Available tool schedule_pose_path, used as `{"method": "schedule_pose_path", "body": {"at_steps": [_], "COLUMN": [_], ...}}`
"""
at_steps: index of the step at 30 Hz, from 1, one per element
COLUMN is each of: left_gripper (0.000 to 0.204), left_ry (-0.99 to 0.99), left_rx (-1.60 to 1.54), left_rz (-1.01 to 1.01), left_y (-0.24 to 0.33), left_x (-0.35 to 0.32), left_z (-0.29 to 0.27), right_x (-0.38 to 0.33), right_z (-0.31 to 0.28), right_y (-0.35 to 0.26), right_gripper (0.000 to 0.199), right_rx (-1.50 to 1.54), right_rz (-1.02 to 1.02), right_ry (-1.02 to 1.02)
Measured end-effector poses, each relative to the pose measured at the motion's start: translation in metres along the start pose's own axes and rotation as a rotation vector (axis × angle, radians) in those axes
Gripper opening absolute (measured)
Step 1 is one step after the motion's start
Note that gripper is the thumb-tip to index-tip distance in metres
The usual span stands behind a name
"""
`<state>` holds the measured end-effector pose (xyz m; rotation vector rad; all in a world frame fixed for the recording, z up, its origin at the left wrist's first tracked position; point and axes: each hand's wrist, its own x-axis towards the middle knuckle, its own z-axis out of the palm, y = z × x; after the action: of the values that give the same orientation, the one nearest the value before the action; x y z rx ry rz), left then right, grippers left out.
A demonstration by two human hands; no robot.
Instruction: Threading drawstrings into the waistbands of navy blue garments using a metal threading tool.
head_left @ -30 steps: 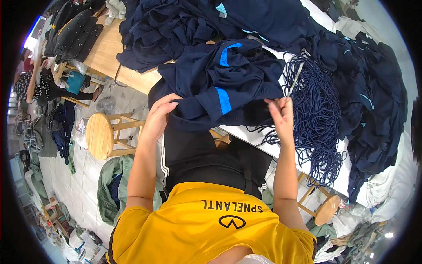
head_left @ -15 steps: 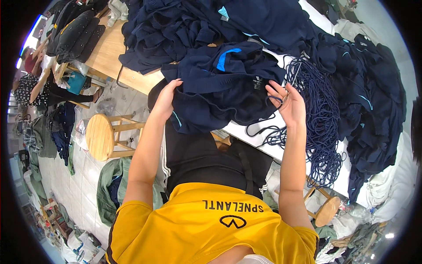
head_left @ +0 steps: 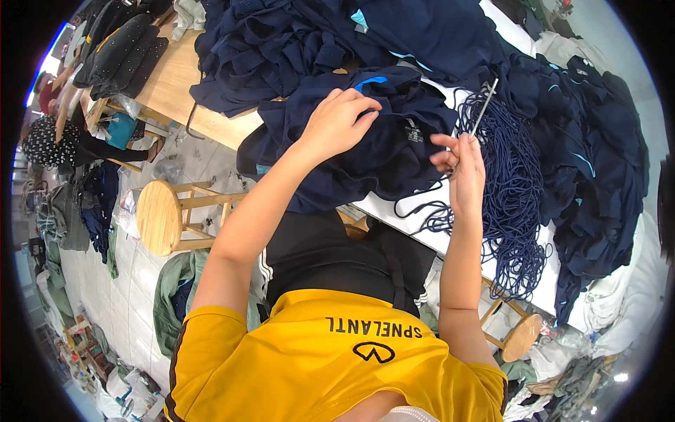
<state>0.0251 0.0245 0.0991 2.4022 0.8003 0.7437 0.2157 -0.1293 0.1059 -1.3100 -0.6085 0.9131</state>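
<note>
- While your left hand (head_left: pixel 337 123) lies curled on the navy garment (head_left: pixel 365 151), its fingers bunch the cloth near a bright blue stripe (head_left: pixel 370 82).
- That garment is spread on the table's (head_left: pixel 176 84) near edge, just in front of you.
- Your right hand (head_left: pixel 462 165) is pinched shut on a thin metal rod (head_left: pixel 484 107), tilted up over the pile of navy cords (head_left: pixel 510 190).
- A round wooden stool (head_left: pixel 160 216) stands on your left.

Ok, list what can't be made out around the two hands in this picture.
- Left hand: its fingertips curl into the navy garment, so the grip is hidden in the head view.
- Thin metal tool in the right hand: too small to tell its kind or whether a cord is attached.
- Cord bundle: the strands blur together.
- Table: mostly covered by clothes.
</note>
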Motion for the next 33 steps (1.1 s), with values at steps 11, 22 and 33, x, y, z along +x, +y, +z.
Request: {"method": "schedule_pose_path", "body": {"at_steps": [11,22,33], "left_gripper": [0.054,0.065,0.038], "left_ry": [-0.854,0.002,0.986], "left_rx": [-0.97,-1.573,-1.321], "left_rz": [-0.73,-1.139,-0.141], "left_y": [0.03,0.041,0.019], "left_x": [-0.089,-0.094,0.032], "left_z": [-0.01,0.082,-0.11], "right_x": [-0.041,-0.052,-0.096], "right_z": [-0.052,-0.053,-0.122], "right_y": [-0.018,0.014,-0.004], "right_gripper": [0.02,0.02,0.03], "right_rx": [-0.308,-0.474,-0.089], "right_rz": [-0.075,-0.122,-0.26], "right_ry": [0.091,0.106,0.583]}}
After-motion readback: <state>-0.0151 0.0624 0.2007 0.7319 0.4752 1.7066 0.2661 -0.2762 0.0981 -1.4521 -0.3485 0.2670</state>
